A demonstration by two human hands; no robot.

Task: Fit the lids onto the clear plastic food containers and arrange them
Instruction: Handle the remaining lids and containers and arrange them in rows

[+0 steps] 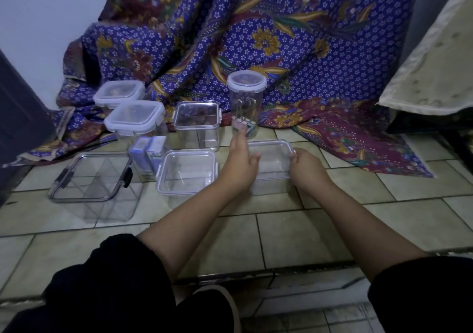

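While both hands (271, 164) hold one, seven containers (188, 171) stand.

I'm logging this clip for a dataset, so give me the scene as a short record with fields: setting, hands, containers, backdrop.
setting: tiled floor, person seated, view from the head camera
left hand: left hand on the near-left edge of the rectangular container
right hand: right hand gripping its right edge
lidded: two square containers, tall square container, round jar
others: square container, large divided container
backdrop: purple floral cloth
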